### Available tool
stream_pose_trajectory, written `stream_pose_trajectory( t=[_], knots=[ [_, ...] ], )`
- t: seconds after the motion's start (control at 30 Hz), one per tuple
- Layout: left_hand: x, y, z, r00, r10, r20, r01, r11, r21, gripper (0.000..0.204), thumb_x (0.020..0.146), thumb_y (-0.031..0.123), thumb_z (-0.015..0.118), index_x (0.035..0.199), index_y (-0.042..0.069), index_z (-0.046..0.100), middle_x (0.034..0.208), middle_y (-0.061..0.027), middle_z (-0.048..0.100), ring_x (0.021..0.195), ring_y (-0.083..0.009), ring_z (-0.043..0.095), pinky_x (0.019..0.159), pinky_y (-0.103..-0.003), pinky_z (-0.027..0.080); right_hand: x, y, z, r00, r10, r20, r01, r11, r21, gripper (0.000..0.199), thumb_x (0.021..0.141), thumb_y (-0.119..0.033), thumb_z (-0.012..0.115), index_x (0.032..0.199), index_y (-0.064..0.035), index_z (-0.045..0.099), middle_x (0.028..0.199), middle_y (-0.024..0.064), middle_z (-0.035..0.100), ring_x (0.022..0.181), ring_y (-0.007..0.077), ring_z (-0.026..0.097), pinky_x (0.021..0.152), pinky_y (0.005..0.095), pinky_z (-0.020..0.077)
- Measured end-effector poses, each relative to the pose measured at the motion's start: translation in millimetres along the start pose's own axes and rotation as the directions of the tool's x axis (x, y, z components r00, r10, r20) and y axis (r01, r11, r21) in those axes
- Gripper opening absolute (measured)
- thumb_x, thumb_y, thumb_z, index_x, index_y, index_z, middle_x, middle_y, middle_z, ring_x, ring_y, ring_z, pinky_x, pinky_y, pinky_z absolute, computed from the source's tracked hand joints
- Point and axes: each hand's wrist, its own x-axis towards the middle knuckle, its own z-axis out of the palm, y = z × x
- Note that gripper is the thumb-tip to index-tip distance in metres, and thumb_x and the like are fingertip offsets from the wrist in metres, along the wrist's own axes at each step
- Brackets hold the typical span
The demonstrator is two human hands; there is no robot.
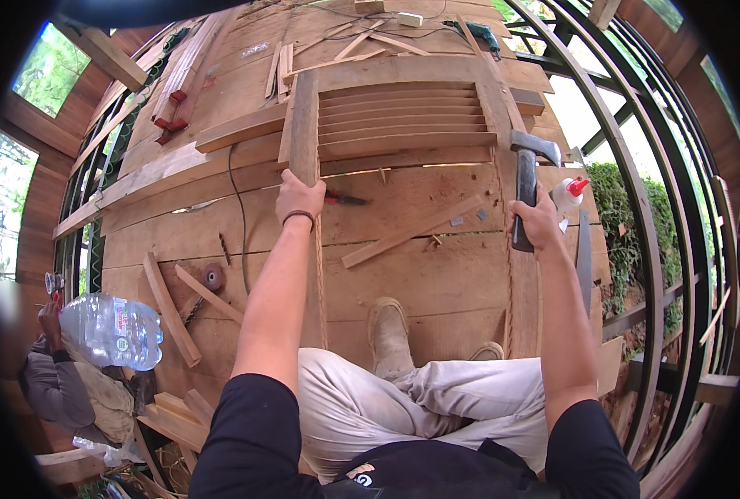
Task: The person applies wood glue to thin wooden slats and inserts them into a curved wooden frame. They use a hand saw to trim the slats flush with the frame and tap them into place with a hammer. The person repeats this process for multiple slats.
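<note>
My left hand (299,198) grips the near end of a long upright side rail (304,125) of a slatted wooden frame (403,112) lying on the plank floor. My right hand (538,220) is closed around the dark handle of a claw hammer (529,170), its metal head up beside the frame's right rail. I am seated, with my pale trousers and a worn boot (389,337) stretched out below the frame.
A white glue bottle with a red cap (571,195) stands just right of the hammer. Loose battens (415,230) and offcuts (170,308) lie on the planks (436,283). Another person sits lower left behind a large water bottle (110,331). Railing bars (636,183) curve along the right.
</note>
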Motion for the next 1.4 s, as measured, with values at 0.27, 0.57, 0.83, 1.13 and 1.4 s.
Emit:
stream_pose_trajectory(
  t=[0.27, 0.57, 0.83, 1.13, 1.4],
  knots=[
    [1.4, -6.2, -2.1, 1.0, -0.003, -0.011, 0.003, 1.0, -0.003, 0.071, 0.082, 0.043, 0.073, 0.132, 0.002, 0.045, 0.124, -0.0271, 0.067, 0.112, -0.0443, 0.068, 0.096, -0.053, 0.055, -16.7, -15.0, -4.7, 0.993, 0.055, 0.101, -0.049, 0.997, -0.062, 0.063, 0.086, -0.002, 0.067, 0.144, -0.0002, 0.044, 0.075, 0.0057, 0.06, 0.051, 0.017, 0.061, 0.046, 0.0323, 0.0529],
    [0.3, -0.6, -2.0, 1.0, -0.017, -0.009, 0.018, 1.0, 0.007, 0.07, 0.083, 0.045, 0.073, 0.131, 0.003, 0.045, 0.124, -0.0257, 0.068, 0.111, -0.0446, 0.068, 0.096, -0.053, 0.055, -9.8, 2.2, 0.2, 0.998, 0.017, 0.066, -0.011, 0.996, -0.092, 0.066, 0.085, 0.0, 0.068, 0.146, 0.0008, 0.043, 0.079, 0.0073, 0.061, 0.051, 0.0178, 0.061, 0.045, 0.0323, 0.0518],
    [-0.7, 3.7, 2.1, 1.0, 0.002, -0.019, -0.002, 1.0, -0.003, 0.07, 0.082, 0.044, 0.073, 0.131, 0.003, 0.046, 0.124, -0.0261, 0.067, 0.113, -0.0437, 0.068, 0.096, -0.053, 0.055, -7.9, 7.0, 3.1, 0.999, -0.028, -0.034, 0.027, 1.0, -0.005, 0.067, 0.085, -0.002, 0.069, 0.146, 0.0009, 0.042, 0.076, 0.0068, 0.06, 0.05, 0.0174, 0.06, 0.045, 0.0317, 0.0523],
    [0.4, -0.3, -1.1, 1.0, -0.011, -0.006, 0.011, 1.0, 0.001, 0.069, 0.082, 0.045, 0.073, 0.13, 0.002, 0.047, 0.124, -0.0259, 0.067, 0.111, -0.0433, 0.068, 0.095, -0.052, 0.056, -10.7, -3.0, 11.8, 0.997, -0.013, -0.072, 0.013, 1.0, 0.0, 0.07, 0.086, -0.003, 0.068, 0.148, 0.0011, 0.038, 0.083, 0.0078, 0.061, 0.052, 0.0187, 0.062, 0.045, 0.0319, 0.0521],
    [2.1, -4.6, -2.2, 1.0, -0.015, 0.005, 0.015, 1.0, 0.011, 0.07, 0.083, 0.045, 0.073, 0.131, 0.002, 0.045, 0.125, -0.0258, 0.067, 0.111, -0.0428, 0.069, 0.095, -0.052, 0.056, -5.2, 7.2, 4.8, 0.998, -0.025, 0.049, 0.023, 0.999, 0.045, 0.067, 0.086, 0.001, 0.066, 0.147, -0.0013, 0.039, 0.074, 0.0051, 0.059, 0.052, 0.0172, 0.061, 0.046, 0.0328, 0.0524]
  ],
)
